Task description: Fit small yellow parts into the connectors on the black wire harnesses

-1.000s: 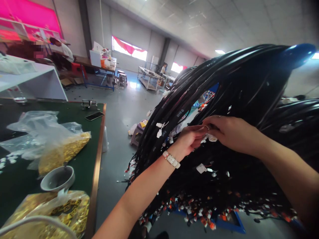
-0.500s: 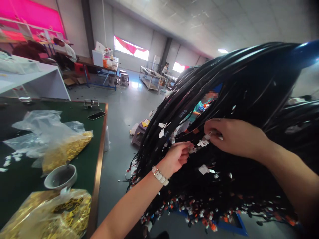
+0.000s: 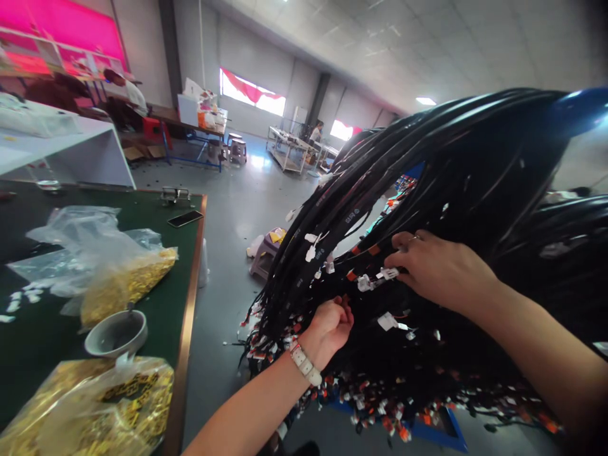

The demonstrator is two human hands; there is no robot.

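A thick hanging bundle of black cables (image 3: pixel 327 209) fills the middle and right, with small plugs on its wire ends. My right hand (image 3: pixel 439 263) is closed at the bundle's front, fingertips pinching a white connector (image 3: pixel 389 273). Just left of that connector hangs another white connector (image 3: pixel 364 283), with an orange plug (image 3: pixel 351 275) beside it. Lower and to the left, my left hand (image 3: pixel 331 326) has its fingers curled together against the dark cables; what they hold, if anything, is hidden. Below the right hand dangles a white tag-like piece (image 3: pixel 387 321).
On the left, a green-topped table (image 3: pixel 164 253) carries a bag of gold-coloured terminals (image 3: pixel 142 272), a grey bowl (image 3: pixel 116 334), another filled bag (image 3: pixel 137 405) and a phone (image 3: pixel 185 219). A stool (image 3: pixel 263 256) stands beyond the bundle. People sit at benches farther back.
My left hand has come down and left, away from the white connectors, which now show uncovered. My right hand stays by its connector, slightly lower. The person seen through the cables is mostly hidden now.
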